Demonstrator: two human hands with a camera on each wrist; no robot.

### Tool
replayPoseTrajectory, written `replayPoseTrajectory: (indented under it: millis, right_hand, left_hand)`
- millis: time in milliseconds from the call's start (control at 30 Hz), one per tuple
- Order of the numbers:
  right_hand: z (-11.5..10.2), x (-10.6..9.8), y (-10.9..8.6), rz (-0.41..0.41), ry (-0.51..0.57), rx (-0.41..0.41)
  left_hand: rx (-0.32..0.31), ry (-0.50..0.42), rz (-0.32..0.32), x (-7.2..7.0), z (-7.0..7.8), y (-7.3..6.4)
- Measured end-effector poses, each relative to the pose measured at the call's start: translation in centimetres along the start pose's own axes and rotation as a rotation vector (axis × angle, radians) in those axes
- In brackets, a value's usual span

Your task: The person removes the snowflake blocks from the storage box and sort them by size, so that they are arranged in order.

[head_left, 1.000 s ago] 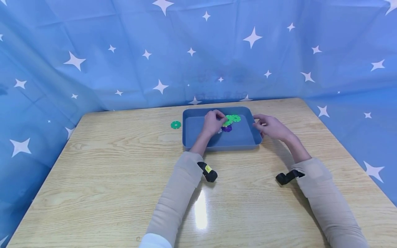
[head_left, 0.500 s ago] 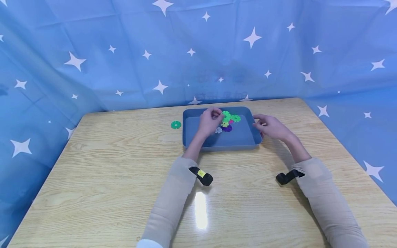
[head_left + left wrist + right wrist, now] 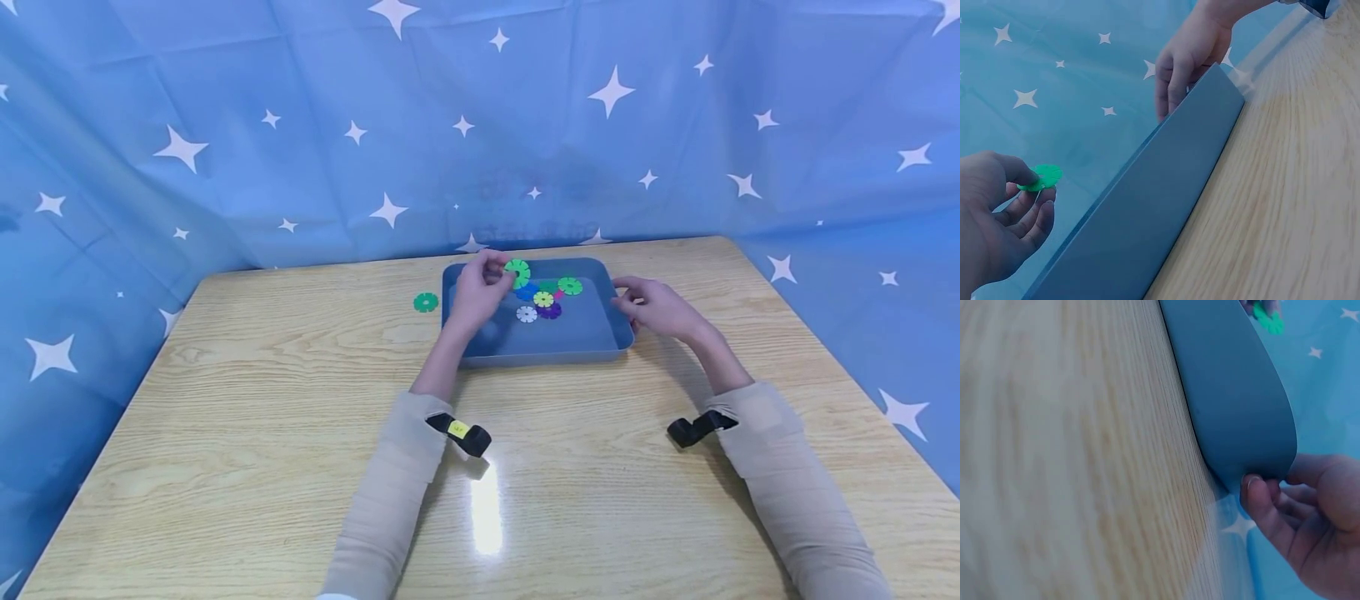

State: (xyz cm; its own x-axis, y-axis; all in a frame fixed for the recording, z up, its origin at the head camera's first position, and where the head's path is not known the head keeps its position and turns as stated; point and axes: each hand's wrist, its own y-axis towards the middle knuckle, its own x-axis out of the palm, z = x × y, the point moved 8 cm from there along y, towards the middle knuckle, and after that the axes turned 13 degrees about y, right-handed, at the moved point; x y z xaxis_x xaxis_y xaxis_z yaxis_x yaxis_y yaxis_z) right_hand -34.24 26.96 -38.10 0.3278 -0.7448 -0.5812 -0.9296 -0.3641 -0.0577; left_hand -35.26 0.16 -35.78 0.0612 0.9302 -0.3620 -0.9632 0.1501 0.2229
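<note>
In the head view my left hand (image 3: 474, 293) is over the left part of a shallow blue-grey tray (image 3: 573, 340). Its thumb and fingers pinch a bright green notched plastic disc (image 3: 518, 272), a flower-shaped building piece, also plain in the left wrist view (image 3: 1047, 176). Inside the tray lie a light green disc (image 3: 570, 286), a yellow disc (image 3: 543, 299), a white disc (image 3: 527, 314) and a purple disc (image 3: 551, 311), with blue, dark green and pink pieces among them. My right hand (image 3: 662, 311) holds the tray's right edge, thumb and fingers at the corner in the right wrist view (image 3: 1329, 515).
A dark green notched disc (image 3: 425, 302) lies on the wooden table (image 3: 262, 433), just left of the tray. Behind the table hangs a blue curtain (image 3: 420, 92) with white stars. Each forearm wears a beige sleeve and a black wrist camera.
My left hand has drawn back leftward and lifted the bright green disc away from the other pieces, uncovering the blue, yellow and white ones. The right hand has stayed on the tray's edge.
</note>
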Motion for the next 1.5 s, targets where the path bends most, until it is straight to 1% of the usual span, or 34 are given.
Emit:
replayPoseTrajectory:
  millis: [133, 333, 433, 533, 733, 867, 1033, 1167, 1267, 1400, 1500]
  right_hand:
    - [0.0, 0.0, 0.0, -0.003, -0.002, -0.001]
    - [0.0, 0.1, -0.1, -0.006, -0.007, -0.002]
    - [0.0, 0.1, -0.1, -0.006, -0.003, -0.003]
    - [0.0, 0.1, -0.1, -0.005, -0.001, -0.002]
    - [-0.1, 0.2, -0.1, -0.001, -0.007, -0.001]
    - [-0.1, 0.2, 0.0, -0.004, -0.009, 0.003]
    - [0.0, 0.2, 0.0, -0.013, -0.003, 0.008]
    - [0.0, 0.1, 0.0, -0.012, 0.0, 0.003]
    - [0.0, 0.1, 0.0, -0.014, 0.002, 0.005]
    - [0.1, 0.1, -0.1, -0.016, 0.01, 0.011]
    - [0.1, 0.1, -0.1, -0.017, 0.012, 0.011]
  left_hand:
    - [-0.008, -0.059, 0.02, -1.5, -0.3, -0.2]
    - [-0.045, -0.048, 0.072, -4.0, -1.0, -0.5]
    - [-0.07, -0.051, 0.085, -5.2, -1.5, -0.7]
    - [-0.094, -0.067, 0.09, -6.4, -2.2, -0.9]
    - [-0.117, -0.073, 0.102, -8.6, -3.8, -1.4]
    - [-0.134, -0.063, 0.105, -10.1, -5.1, -1.7]
    - [-0.162, -0.017, 0.121, -11.9, -6.6, -2.1]
    - [-0.211, -0.01, 0.146, -13.1, -7.7, -2.4]
    - [-0.274, -0.013, 0.164, -13.8, -8.8, -2.8]
    - [-0.349, 0.021, 0.165, -14.4, -10.2, -3.3]
    - [-0.358, 0.066, 0.162, -14.8, -11.0, -3.5]
